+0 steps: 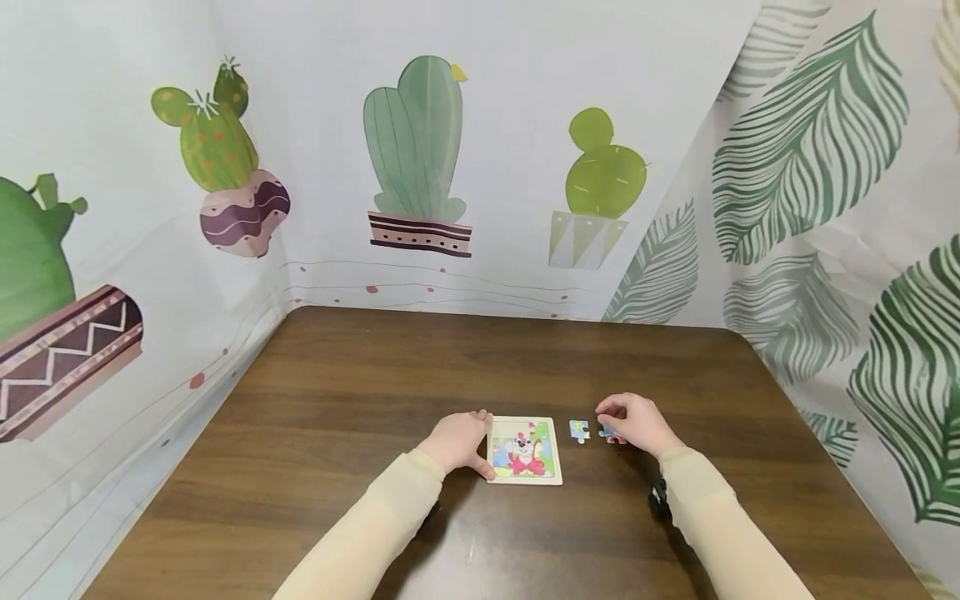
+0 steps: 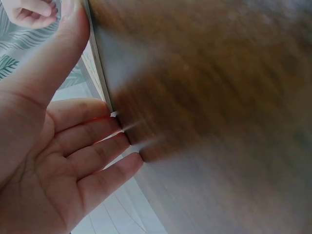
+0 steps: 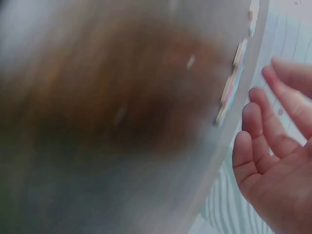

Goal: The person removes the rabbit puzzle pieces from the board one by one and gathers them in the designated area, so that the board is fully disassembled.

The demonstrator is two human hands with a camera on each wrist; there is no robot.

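Note:
A square jigsaw puzzle board [image 1: 557, 450] with a pale frame lies on the table, a pink animal picture partly filled in it. My left hand [image 1: 459, 442] rests at the board's left edge, thumb near the lower corner and fingers by the upper one. In the left wrist view those fingers [image 2: 92, 156] are nearly straight. To the right of the board is a blue puzzle piece [image 1: 579, 430]. More puzzle pieces [image 1: 613, 437] lie beside it, partly covered by my right hand [image 1: 637, 421]. The right wrist view shows this hand's fingers [image 3: 253, 119] loosely bent, apart from the pieces, holding nothing.
The brown wooden table [image 1: 360, 375] reaches back to a cloth wall [image 1: 517, 167] printed with cacti and leaves. A dark wrist device [image 1: 658, 500] sits under the right sleeve.

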